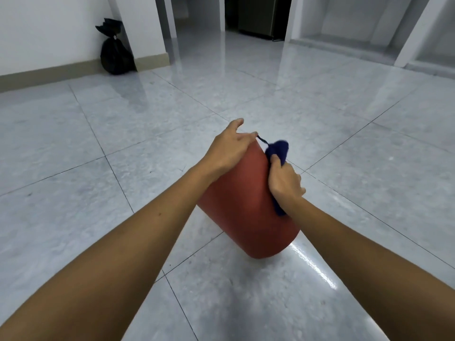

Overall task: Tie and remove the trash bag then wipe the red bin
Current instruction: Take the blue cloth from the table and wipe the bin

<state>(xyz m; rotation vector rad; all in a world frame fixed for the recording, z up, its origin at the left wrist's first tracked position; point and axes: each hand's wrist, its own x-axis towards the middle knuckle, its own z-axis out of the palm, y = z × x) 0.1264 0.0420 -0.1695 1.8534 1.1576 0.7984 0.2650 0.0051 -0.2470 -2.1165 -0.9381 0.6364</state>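
The red bin (246, 205) stands tilted on the tiled floor in the middle of the view, its far end raised away from me. My left hand (230, 148) grips that raised far end from the left. My right hand (283, 180) presses a dark blue cloth (277, 151) against the bin's right side; part of the cloth bunches above my fingers and another bit shows below my wrist. A tied black trash bag (114, 51) sits on the floor against the white wall at the far left, well apart from the bin.
Glossy grey floor tiles (344, 119) stretch all around the bin. A dark doorway (256, 16) opens at the back, flanked by white pillars. A beige skirting board (49, 75) runs along the left wall.
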